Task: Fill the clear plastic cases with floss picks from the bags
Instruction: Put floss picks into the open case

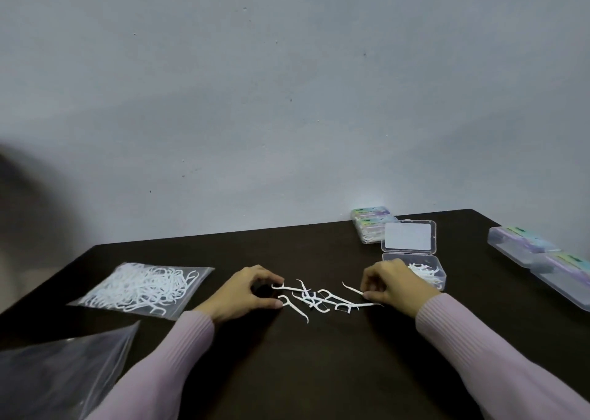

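Dark table (319,371) — both hands, left (245,292) and right (396,287), pinch loose floss picks (319,298).

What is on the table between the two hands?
In the head view, a small loose pile of white plastic floss picks lies on the dark brown table between the left hand and the right hand. Both hands' fingertips touch its outer picks.
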